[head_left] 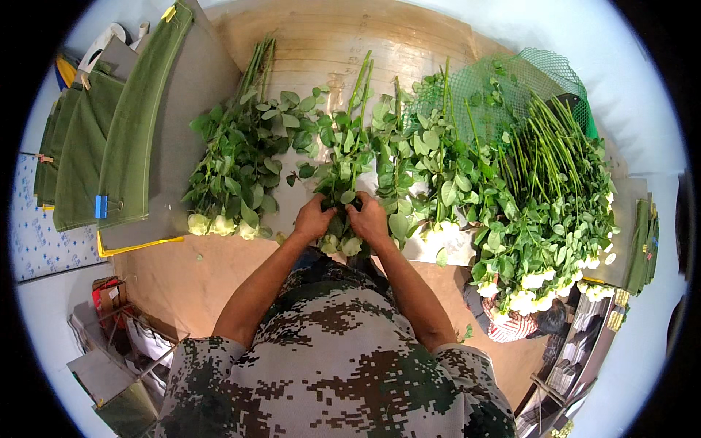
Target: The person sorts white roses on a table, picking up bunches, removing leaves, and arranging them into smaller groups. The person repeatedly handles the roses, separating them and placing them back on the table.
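Note:
At the table's near edge, my left hand (314,219) and my right hand (367,217) are closed side by side around the upper stems of a few pale white roses (351,246). The blooms hang toward me just past the edge, and the leafy stems (356,150) stretch away across the table. Leaves partly hide my fingertips. To the left lies a bunch of white roses (222,225), heads toward me. Right of my hands, more loose rose stems (398,157) lie in the same direction.
A large pile of white roses (558,164) fills the table's right side, beside green plastic netting (504,80). Green cloth-covered panels (142,124) stand at the left. A person in a striped top (509,328) is low at the right, near a rack (577,350).

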Motion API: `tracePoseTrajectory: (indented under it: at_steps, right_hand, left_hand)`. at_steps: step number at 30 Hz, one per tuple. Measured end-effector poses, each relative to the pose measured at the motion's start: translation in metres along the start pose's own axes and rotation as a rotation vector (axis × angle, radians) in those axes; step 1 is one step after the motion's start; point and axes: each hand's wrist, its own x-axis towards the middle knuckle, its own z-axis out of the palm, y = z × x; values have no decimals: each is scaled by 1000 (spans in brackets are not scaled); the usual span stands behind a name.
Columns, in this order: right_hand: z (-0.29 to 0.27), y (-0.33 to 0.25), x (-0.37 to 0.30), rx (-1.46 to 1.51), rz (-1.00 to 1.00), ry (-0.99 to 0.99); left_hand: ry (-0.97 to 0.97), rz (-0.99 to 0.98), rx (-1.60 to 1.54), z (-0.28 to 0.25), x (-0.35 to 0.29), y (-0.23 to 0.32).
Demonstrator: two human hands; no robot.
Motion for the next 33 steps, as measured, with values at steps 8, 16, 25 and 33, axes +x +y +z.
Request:
tracePoseTrajectory:
  at_steps: [8, 16, 25, 33]
  right_hand:
    - [-3, -13, -3, 66, 46, -35]
    - [7, 4, 0, 9, 31, -1]
    - [4, -4, -2, 43, 32, -28]
    - [-90, -3, -12, -199, -55, 526]
  left_hand:
    - [-8, -11, 9, 3, 0, -4]
    - [-46, 36, -101, -11, 0, 5]
    - [-2, -31, 27, 0, 2, -1]
    - [59, -25, 0, 1, -6, -3]
